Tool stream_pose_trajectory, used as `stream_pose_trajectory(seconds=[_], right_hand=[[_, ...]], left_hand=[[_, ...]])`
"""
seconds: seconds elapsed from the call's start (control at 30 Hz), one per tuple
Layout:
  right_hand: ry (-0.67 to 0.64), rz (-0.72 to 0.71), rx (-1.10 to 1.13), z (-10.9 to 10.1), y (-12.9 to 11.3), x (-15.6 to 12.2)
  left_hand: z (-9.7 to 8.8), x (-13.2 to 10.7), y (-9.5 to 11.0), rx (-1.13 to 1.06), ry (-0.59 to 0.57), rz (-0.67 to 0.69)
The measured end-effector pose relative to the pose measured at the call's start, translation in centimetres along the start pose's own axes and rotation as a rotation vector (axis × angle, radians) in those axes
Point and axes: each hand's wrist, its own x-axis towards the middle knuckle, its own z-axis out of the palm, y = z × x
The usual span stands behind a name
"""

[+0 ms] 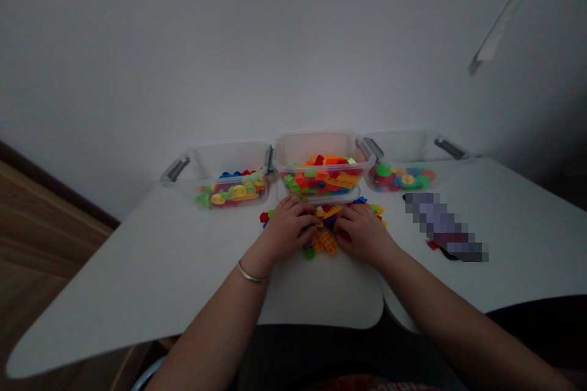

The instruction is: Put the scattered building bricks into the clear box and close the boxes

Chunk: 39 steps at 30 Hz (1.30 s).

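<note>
both hands are down on the table, palms toward it, with a small heap of loose plastic bricks (pixel 326 238) gathered under and between them. the left hand (pixel 288 229) is curved over the near left of the heap, its fingers (pixel 305 211) reaching in toward a yellow brick, and a thin metal bangle (pixel 250 273) sits on that wrist. the right hand (pixel 362 233) is curved in the same way from the other side, its fingertips almost meeting those of the left. both look half closed, but the fingers hide what lies beneath them, so i cannot tell whether either hand is gripping a brick. orange, yellow, red, green and blue pieces show around the fingers, with two orange bricks lying flat in the gap between the wrists. just behind the heap stands a clear plastic tub (pixel 321 149) full of mixed bricks, with a second tub (pixel 215 162) of bricks and yellow pieces on its left and a third tub (pixel 413 146) of round coloured discs on its right, the three set side by side along the wall (pixel 229 61). the white table (pixel 151 275) runs well out to the left of the left hand, while a pixelated long object (pixel 440 226) lies nearer the right hand, and the table's curved near edge passes below both hands.
</note>
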Motion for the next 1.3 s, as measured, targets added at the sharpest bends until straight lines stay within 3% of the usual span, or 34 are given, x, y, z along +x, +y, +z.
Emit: stream_pose_trajectory(seconds=[0.47,0.87,1.1,1.3], right_hand=[[0.088,0.066,-0.174,0.7,-0.7,0.1],[0.107,0.124,-0.172,0.4,-0.9,0.0],[0.078,0.104,-0.116,0.9,-0.4,-0.1],[0.234,0.102,0.087,1.2,0.1,-0.1]], left_hand=[[0.1,0.0,-0.1,0.007,-0.020,-0.005],[0.3,-0.1,-0.1,0.003,-0.007,-0.015],[0.3,0.0,-0.1,-0.005,-0.006,-0.009],[0.2,0.1,0.1,-0.039,-0.006,-0.028]])
